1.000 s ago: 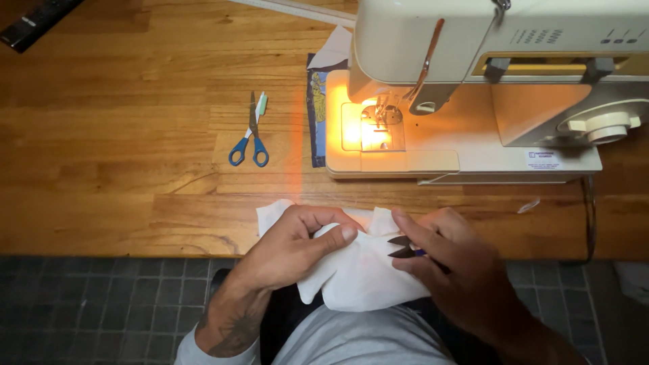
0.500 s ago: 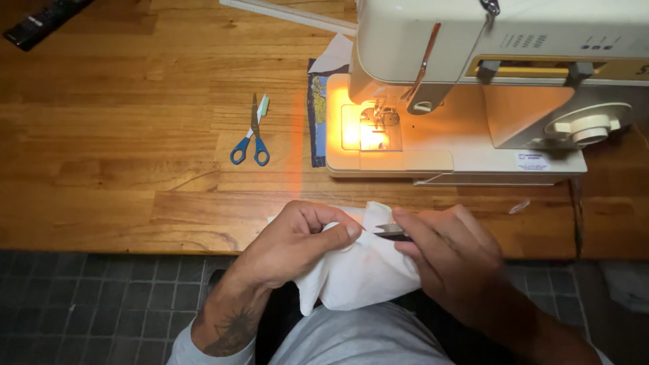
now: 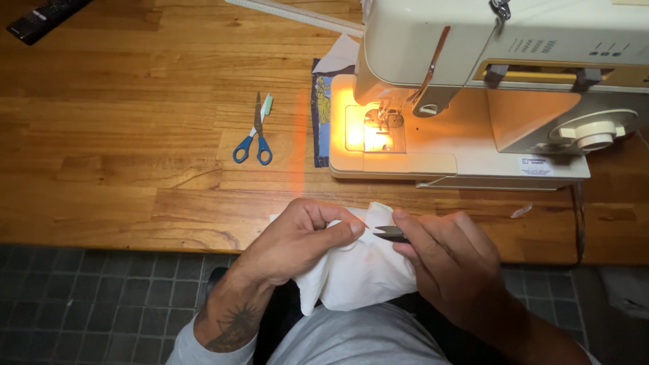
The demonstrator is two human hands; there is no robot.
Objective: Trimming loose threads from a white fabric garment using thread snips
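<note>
A piece of white fabric (image 3: 358, 270) is bunched over my lap at the table's front edge. My left hand (image 3: 297, 236) pinches its upper edge between thumb and fingers. My right hand (image 3: 446, 260) grips small dark thread snips (image 3: 387, 232), whose tips point left at the pinched spot, close to my left thumb. Most of the snips are hidden inside my right hand.
A cream sewing machine (image 3: 487, 88) with its lamp lit stands at the back right on the wooden table (image 3: 122, 155). Blue-handled scissors (image 3: 255, 132) lie left of it. A blue patterned cloth strip (image 3: 320, 122) lies beside the machine base. Dark tiled floor (image 3: 81, 304) is below.
The fabric has been gathered up tighter and raised slightly. My right hand has brought the snips up and left, to the edge that my left hand pinches.
</note>
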